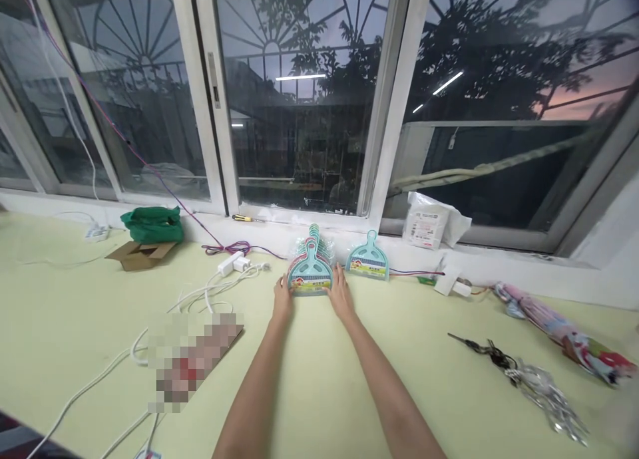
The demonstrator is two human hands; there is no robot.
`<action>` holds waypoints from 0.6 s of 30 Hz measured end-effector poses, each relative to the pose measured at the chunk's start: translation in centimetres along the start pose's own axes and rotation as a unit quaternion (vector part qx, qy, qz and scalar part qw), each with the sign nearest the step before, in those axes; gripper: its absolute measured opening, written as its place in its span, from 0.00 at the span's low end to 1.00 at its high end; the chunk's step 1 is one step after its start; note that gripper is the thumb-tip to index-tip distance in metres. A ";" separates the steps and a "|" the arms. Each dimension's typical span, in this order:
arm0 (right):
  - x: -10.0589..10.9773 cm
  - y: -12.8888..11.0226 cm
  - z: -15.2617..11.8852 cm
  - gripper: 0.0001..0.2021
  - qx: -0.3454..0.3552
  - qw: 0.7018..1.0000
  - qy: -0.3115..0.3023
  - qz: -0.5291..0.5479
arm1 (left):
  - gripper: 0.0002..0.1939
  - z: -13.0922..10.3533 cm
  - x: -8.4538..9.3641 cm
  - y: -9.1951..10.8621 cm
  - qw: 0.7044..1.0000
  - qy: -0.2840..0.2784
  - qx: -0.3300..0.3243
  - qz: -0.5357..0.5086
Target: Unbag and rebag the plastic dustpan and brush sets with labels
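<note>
A row of packaged toy dustpans, teal with some red ones behind, stands upright on the pale yellow-green tabletop by the window wall. My left hand grips the left side of this row, fingers against its edge. On the opposite side, my right hand presses the right edge, its thumb near the front lower corner. Both arms reach straight forward. Just right of my right hand, a single teal dustpan with a similar printed label leans against the wall, apart from the row.
Left are a green cloth bundle, an open cardboard box, white cables with a plug adapter and a blurred-out object. A screwdriver lies on the sill. Right are a white packet, keys and a folded umbrella.
</note>
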State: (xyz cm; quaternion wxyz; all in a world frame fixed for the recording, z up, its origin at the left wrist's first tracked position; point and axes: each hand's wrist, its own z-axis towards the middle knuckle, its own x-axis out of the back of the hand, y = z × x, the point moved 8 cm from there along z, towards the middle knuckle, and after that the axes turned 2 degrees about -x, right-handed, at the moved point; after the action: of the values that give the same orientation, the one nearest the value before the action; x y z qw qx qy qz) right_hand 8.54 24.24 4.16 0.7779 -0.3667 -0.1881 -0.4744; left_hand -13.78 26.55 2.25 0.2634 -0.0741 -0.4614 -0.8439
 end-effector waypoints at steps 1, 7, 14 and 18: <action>-0.6 0.2 0.3 0.35 -0.003 1.000 -0.010 0.008 | 0.26 0.5 -0.4 -0.3 1.000 -0.004 0.003 0.007; -2.8 2.0 0.5 0.40 -0.048 0.993 -0.069 0.079 | 0.14 1.3 -1.0 -0.4 0.998 -0.028 0.015 0.048; -2.7 1.8 0.3 0.41 -0.061 0.988 -0.099 0.099 | 0.26 1.1 -0.7 -0.7 0.997 -0.018 0.072 0.028; -0.6 1.7 0.8 0.37 -0.049 0.993 -0.040 0.096 | 0.33 1.1 -0.5 -0.7 0.997 -0.004 0.058 0.052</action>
State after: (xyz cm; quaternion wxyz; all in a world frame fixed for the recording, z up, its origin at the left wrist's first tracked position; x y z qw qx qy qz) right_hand 9.76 25.72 3.66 0.7929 -0.4396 -0.1589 -0.3909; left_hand -13.82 27.93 2.12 0.3088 -0.0863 -0.5066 -0.8004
